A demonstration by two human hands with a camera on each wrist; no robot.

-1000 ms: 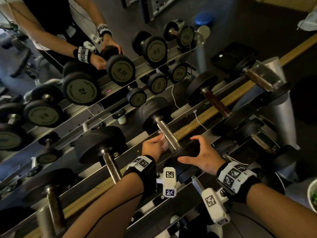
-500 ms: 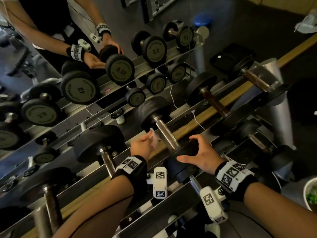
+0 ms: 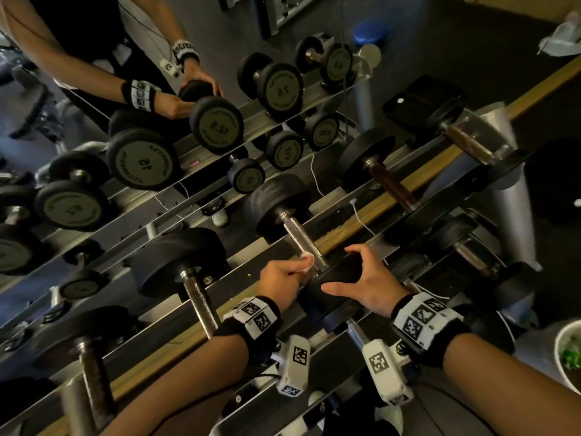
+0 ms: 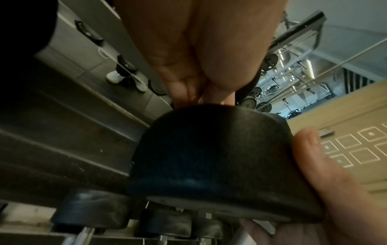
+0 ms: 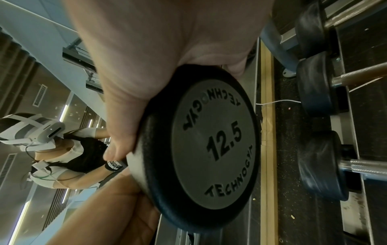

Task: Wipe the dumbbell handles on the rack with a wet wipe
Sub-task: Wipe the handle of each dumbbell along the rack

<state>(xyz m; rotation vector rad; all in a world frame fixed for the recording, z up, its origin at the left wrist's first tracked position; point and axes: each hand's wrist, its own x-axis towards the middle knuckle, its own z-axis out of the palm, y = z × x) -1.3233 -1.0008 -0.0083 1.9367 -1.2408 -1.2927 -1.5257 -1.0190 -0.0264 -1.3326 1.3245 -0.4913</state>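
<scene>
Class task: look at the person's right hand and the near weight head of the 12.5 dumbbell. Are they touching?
Touching. In the right wrist view the right hand wraps the rim of the dumbbell's near head, thumb and palm pressed against the black edge.

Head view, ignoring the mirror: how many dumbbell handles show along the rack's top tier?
5: far-left handle, second handle, middle handle under the wet wipe in the left hand, two brown handles to the right. More may lie off-frame.
</scene>
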